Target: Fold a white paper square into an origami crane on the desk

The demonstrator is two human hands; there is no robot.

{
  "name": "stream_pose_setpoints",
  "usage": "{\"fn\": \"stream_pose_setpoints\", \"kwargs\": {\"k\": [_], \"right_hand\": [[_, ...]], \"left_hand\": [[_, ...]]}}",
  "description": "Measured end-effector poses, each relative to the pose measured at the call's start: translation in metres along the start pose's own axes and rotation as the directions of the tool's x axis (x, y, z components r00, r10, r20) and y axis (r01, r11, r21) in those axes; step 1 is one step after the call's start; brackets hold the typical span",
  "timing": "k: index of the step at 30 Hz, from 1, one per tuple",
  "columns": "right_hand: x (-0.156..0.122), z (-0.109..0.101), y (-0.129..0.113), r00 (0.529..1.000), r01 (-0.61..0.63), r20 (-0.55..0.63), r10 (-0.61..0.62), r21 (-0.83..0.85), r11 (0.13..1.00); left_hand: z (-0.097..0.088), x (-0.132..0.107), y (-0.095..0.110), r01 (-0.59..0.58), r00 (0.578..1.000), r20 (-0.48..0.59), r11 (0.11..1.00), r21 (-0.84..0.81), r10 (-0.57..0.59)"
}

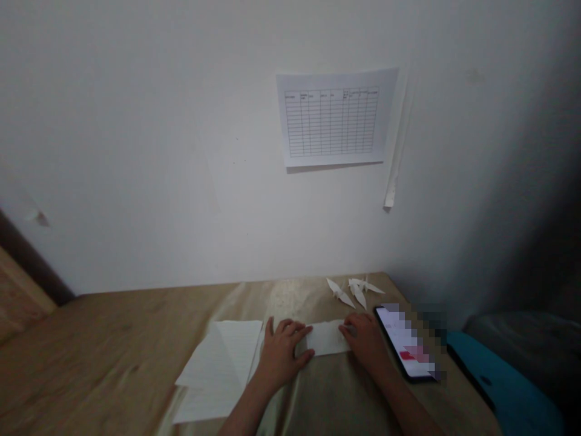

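Observation:
A folded strip of white paper [324,338] lies flat on the cloth-covered table between my hands. At its left end my left hand [284,348] rests with thumb and fingers on the paper, holding it. My right hand [367,340] has its fingers curled on the strip's right end, partly hiding that edge. Behind my right hand, several small folded paper birds [356,292] sit close together. Loose lined paper sheets [222,354] lie to the left of my left hand.
A phone [406,348] with a lit screen lies right of my right hand. The table's tan cloth [136,339] reaches the wall. A printed chart [336,121] hangs on the wall. A blue chair-like object [503,375] stands beyond the table's right edge.

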State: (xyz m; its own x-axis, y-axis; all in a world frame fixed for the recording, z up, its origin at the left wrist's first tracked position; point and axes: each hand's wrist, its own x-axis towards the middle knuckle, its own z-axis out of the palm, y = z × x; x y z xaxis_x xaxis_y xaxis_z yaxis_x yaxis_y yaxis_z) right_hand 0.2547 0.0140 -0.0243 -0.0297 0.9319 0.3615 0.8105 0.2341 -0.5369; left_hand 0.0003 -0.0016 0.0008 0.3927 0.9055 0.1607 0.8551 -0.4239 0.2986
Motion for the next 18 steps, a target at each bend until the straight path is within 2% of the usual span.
{"fn": "stream_pose_setpoints", "kwargs": {"k": [7, 18], "right_hand": [[-0.004, -0.011, -0.005, 0.996, -0.073, 0.047, 0.07, 0.069, 0.995], [-0.004, -0.014, -0.005, 0.993, -0.107, 0.063, 0.102, 0.067, 0.992]], "left_hand": [[0.005, 0.0, -0.003, 0.069, 0.997, 0.034, 0.996, -0.057, -0.068], [0.008, 0.001, -0.005, 0.011, 1.0, 0.017, 0.993, -0.12, -0.009]]}}
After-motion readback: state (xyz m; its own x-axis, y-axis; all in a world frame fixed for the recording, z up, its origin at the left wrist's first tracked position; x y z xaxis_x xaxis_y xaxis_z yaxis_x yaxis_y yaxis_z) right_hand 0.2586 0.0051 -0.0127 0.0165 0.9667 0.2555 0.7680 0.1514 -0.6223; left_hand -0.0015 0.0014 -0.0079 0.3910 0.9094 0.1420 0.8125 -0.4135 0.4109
